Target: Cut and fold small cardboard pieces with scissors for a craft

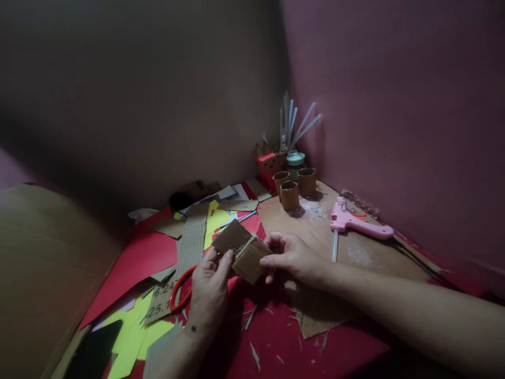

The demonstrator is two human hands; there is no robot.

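Note:
A small piece of brown cardboard (249, 257) is held between both hands above the red tabletop; a ragged, torn line runs across its middle. My left hand (210, 284) pinches its left side with the thumb on top. On the right side, my right hand (290, 258) grips the edge between thumb and fingers. Red-handled scissors (181, 289) lie just left of my left hand, their blades hidden. Beneath my right hand a flat cardboard sheet (315, 310) rests on the table, with cardboard shreds (255, 355) scattered nearby.
A pink glue gun (361, 223) with its cord lies on a cardboard mat (379, 263) at right. Several short cardboard tubes (290, 196) stand at the back near a lidded jar (295, 158) and glue sticks. Yellow paper (130, 331), red paper (152, 252) and a black flat object (94, 350) lie left.

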